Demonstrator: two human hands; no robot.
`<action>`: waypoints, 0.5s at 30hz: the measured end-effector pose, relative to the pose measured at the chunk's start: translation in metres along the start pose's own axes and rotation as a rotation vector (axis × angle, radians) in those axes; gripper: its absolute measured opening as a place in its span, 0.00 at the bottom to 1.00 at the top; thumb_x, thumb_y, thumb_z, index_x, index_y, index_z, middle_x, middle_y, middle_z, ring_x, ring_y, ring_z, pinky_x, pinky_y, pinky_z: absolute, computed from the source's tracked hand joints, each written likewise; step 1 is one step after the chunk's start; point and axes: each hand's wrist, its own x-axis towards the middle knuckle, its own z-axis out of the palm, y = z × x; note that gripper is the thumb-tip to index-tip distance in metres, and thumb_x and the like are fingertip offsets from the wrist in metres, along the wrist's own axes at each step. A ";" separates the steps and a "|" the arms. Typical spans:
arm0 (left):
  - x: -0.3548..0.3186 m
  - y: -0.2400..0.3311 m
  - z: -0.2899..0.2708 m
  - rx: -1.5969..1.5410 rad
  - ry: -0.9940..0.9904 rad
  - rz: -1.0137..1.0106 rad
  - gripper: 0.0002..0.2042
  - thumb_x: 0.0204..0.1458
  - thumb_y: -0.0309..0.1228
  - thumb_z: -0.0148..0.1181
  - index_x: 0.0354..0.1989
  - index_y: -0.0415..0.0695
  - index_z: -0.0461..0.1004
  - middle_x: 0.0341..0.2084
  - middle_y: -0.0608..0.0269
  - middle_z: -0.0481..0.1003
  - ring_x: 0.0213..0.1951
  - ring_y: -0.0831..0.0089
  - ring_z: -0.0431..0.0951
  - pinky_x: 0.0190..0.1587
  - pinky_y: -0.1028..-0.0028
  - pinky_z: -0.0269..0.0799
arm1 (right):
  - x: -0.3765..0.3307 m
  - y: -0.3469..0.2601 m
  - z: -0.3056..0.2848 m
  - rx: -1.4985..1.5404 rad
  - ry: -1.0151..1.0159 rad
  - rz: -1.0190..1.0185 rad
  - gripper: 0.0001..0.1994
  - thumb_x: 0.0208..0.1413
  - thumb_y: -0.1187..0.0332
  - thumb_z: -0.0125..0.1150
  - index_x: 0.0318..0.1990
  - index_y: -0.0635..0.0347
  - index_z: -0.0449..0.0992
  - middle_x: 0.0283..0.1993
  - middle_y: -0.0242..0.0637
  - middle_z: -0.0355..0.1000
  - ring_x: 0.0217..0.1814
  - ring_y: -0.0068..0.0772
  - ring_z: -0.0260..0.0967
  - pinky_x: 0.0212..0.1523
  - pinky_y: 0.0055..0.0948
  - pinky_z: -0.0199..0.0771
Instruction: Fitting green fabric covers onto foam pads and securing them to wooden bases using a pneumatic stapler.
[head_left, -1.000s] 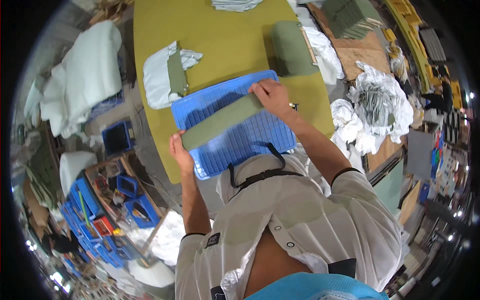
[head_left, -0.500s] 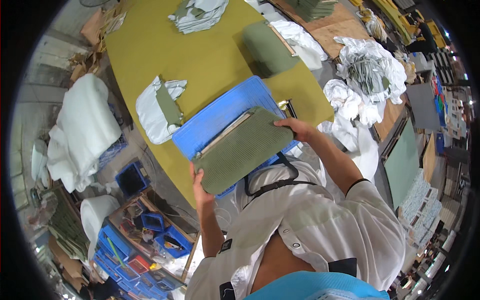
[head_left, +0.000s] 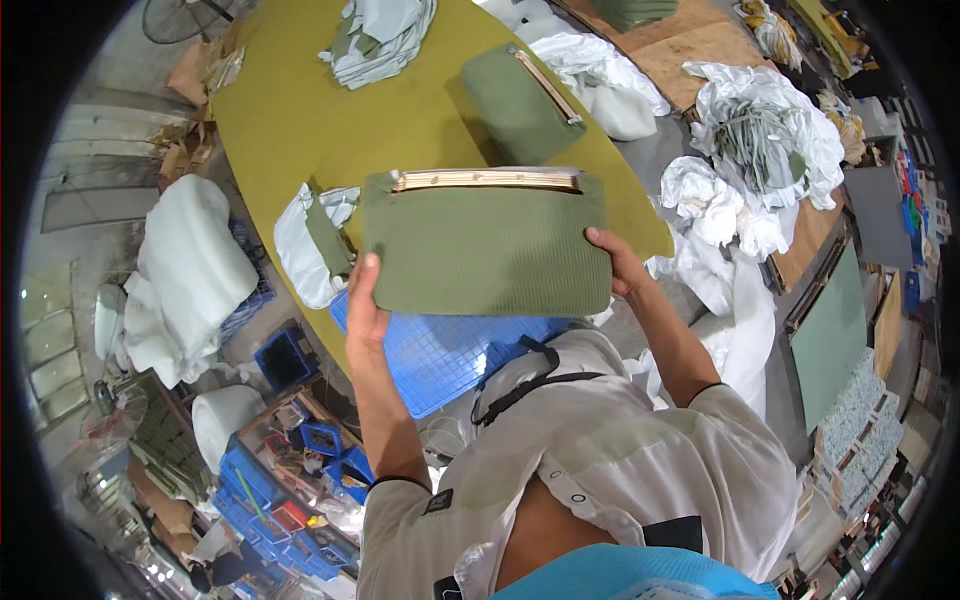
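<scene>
Between my two hands is a green ribbed fabric-covered cushion [head_left: 490, 245], with a pale wooden strip [head_left: 485, 181] along its far edge. My left hand [head_left: 366, 310] grips its left end, thumb on top. At the right end my right hand [head_left: 617, 262] holds on, fingers partly hidden beneath. It is raised above a blue plastic crate [head_left: 440, 358], covering the crate's far part. A second green cushion [head_left: 520, 105] with a wooden strip lies farther off on the olive-yellow table [head_left: 300, 110]. Left of the held cushion are green and white fabric pieces [head_left: 312, 250].
Folded grey-green fabric [head_left: 380, 40] lies at the table's far end. White bundled cloth [head_left: 765, 140] is piled on the right. A white foam roll [head_left: 195, 250] stands on the left, with blue bins [head_left: 270, 510] of small items nearer me.
The cushion has been raised and moved away from me. It has turned from a slant to nearly level across the view, both hands still holding its ends.
</scene>
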 end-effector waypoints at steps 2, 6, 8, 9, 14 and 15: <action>0.007 -0.009 0.013 0.305 -0.104 -0.114 0.32 0.61 0.46 0.59 0.66 0.35 0.62 0.61 0.56 0.70 0.62 0.64 0.69 0.64 0.65 0.64 | -0.002 -0.023 -0.021 -0.016 0.047 -0.024 0.30 0.57 0.55 0.66 0.60 0.68 0.69 0.53 0.45 0.76 0.50 0.37 0.78 0.52 0.36 0.81; 0.013 -0.030 0.043 0.202 -0.206 -0.242 0.29 0.59 0.38 0.63 0.64 0.34 0.63 0.56 0.56 0.73 0.57 0.68 0.73 0.60 0.68 0.69 | 0.002 -0.080 -0.068 -0.211 0.024 0.033 0.33 0.56 0.53 0.66 0.63 0.66 0.67 0.59 0.45 0.73 0.56 0.36 0.75 0.57 0.37 0.77; 0.019 -0.051 0.065 0.158 -0.154 -0.222 0.29 0.57 0.35 0.65 0.64 0.35 0.63 0.55 0.57 0.73 0.57 0.66 0.73 0.60 0.67 0.69 | 0.012 -0.098 -0.088 -0.161 0.132 -0.194 0.35 0.59 0.48 0.63 0.65 0.65 0.65 0.64 0.44 0.69 0.62 0.38 0.70 0.60 0.39 0.74; 0.024 -0.059 0.076 0.053 -0.162 -0.203 0.29 0.56 0.32 0.65 0.64 0.35 0.64 0.54 0.57 0.74 0.56 0.65 0.74 0.59 0.65 0.70 | 0.015 -0.103 -0.098 -0.162 0.042 -0.212 0.35 0.59 0.48 0.63 0.65 0.65 0.65 0.64 0.44 0.69 0.62 0.38 0.70 0.60 0.39 0.74; 0.040 -0.099 0.129 -0.061 -0.046 -0.061 0.28 0.54 0.31 0.66 0.62 0.38 0.65 0.53 0.58 0.75 0.54 0.64 0.76 0.58 0.63 0.72 | 0.018 -0.081 -0.125 0.446 0.015 -0.418 0.33 0.65 0.41 0.49 0.67 0.58 0.65 0.65 0.40 0.68 0.69 0.41 0.62 0.68 0.48 0.63; 0.043 -0.107 0.142 -0.058 -0.032 -0.051 0.28 0.53 0.30 0.66 0.62 0.39 0.65 0.53 0.58 0.75 0.53 0.64 0.76 0.57 0.63 0.73 | 0.026 -0.063 -0.119 0.403 -0.092 -0.410 0.32 0.64 0.41 0.51 0.66 0.56 0.66 0.63 0.41 0.68 0.67 0.41 0.63 0.67 0.48 0.64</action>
